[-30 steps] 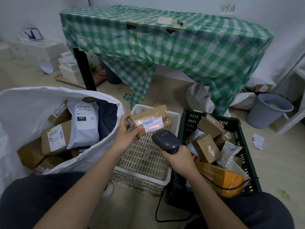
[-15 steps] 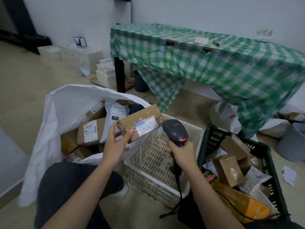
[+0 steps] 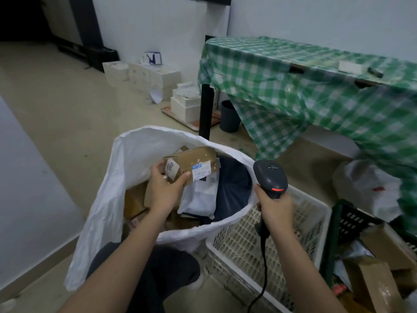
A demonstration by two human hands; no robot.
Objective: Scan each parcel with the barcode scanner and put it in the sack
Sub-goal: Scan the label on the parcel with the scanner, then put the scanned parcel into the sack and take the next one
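Observation:
My left hand (image 3: 164, 190) holds a small brown cardboard parcel (image 3: 194, 161) with a white and blue label, over the open mouth of the big white sack (image 3: 108, 199). Inside the sack lie several cardboard boxes, a grey-white mailer bag (image 3: 200, 197) and a dark bag. My right hand (image 3: 274, 206) grips the handle of the black barcode scanner (image 3: 270, 177), upright to the right of the sack rim, above the white crate; its cable hangs down.
A white slotted plastic crate (image 3: 266, 242) stands right of the sack. A dark green crate (image 3: 352, 222) with more parcels (image 3: 381, 279) sits at far right. Behind is a table under a green checked cloth (image 3: 316, 91), with white boxes (image 3: 144, 75) along the wall.
My left hand has carried the parcel leftward from in front of the scanner to over the sack's mouth. The scanner has stayed upright in my right hand, and the view has swung left.

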